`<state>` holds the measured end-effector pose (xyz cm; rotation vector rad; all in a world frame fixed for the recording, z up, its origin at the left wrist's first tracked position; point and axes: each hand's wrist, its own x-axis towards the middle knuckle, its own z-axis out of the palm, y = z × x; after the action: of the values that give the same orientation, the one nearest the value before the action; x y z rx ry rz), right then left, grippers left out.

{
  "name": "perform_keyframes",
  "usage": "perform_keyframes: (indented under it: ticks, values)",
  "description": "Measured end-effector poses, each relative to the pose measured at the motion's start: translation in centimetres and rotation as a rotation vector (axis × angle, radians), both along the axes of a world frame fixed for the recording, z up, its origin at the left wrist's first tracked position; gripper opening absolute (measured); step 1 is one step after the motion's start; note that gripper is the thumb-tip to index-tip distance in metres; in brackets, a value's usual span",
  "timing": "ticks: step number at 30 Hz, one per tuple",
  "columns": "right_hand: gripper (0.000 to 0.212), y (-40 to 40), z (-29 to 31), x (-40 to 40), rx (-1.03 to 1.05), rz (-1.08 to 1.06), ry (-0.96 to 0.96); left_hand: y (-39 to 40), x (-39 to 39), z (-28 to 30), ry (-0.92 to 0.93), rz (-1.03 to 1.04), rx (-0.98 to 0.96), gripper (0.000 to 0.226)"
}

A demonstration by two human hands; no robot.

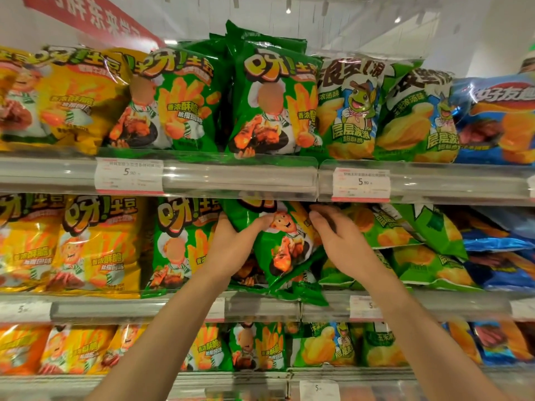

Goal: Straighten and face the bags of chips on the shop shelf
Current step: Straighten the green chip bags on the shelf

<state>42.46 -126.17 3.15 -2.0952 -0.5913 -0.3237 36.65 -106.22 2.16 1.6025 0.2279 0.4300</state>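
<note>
The left hand grips the tilted green chip bag on the middle shelf, thumb across its front, while the right hand lies with straight fingers against the bag's right edge, beside flat-lying green bags to the right.

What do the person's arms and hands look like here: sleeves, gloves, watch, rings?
Both forearms are bare up to the frame edge, with no sleeves in view. The left hand and right hand wear no gloves. No watch, bracelet or ring shows on either.
</note>
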Motion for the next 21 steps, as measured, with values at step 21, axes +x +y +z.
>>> perform_keyframes:
  ticks: [21]
  values:
    - [0.062, 6.1, -0.7, -2.0, -0.155, -0.115, 0.082, 8.0, -8.1, -0.3, -0.022, -0.028, 0.041, 0.071]
